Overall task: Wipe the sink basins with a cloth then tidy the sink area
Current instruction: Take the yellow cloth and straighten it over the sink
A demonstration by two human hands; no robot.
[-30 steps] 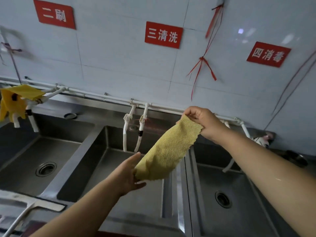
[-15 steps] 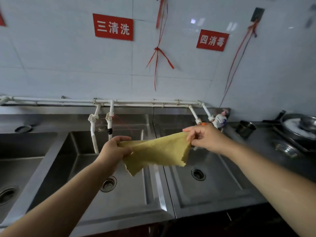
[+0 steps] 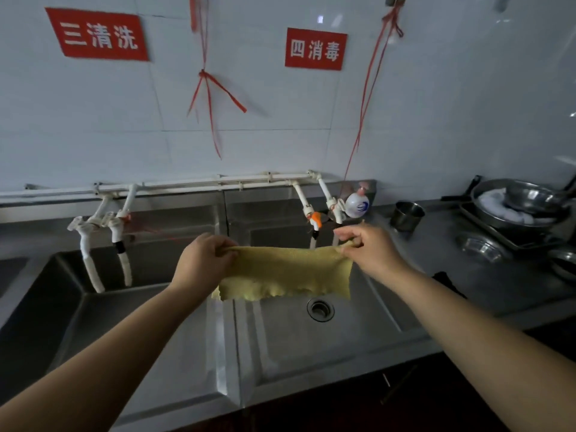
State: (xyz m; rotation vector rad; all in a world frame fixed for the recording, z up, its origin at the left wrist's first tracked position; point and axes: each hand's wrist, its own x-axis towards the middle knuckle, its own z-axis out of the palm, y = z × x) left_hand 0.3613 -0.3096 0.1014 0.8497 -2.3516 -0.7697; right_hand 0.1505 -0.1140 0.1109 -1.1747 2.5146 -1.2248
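Observation:
A yellow cloth [image 3: 285, 271] hangs spread flat between my two hands, above the divider between two steel sink basins. My left hand [image 3: 204, 258] pinches its upper left corner. My right hand [image 3: 367, 249] pinches its upper right corner. The right basin [image 3: 352, 341] lies below the cloth, its round drain [image 3: 320, 309] showing under the cloth's ragged lower edge. The left basin [image 3: 78, 310] sits under my left forearm. Two white taps [image 3: 324, 210] hang behind the cloth over the right basin.
Another pair of white taps [image 3: 103, 241] hangs over the left basin. A white soap bottle [image 3: 357, 203] stands at the back ledge. On the right counter are a small steel cup [image 3: 406, 216], a steel dish [image 3: 481, 247] and a tray of pans [image 3: 523, 207]. Red strings hang on the tiled wall.
The view has swung right toward the rightmost basin. My hands have moved apart, level with each other, and the cloth has gone from slack and diagonal to stretched out flat.

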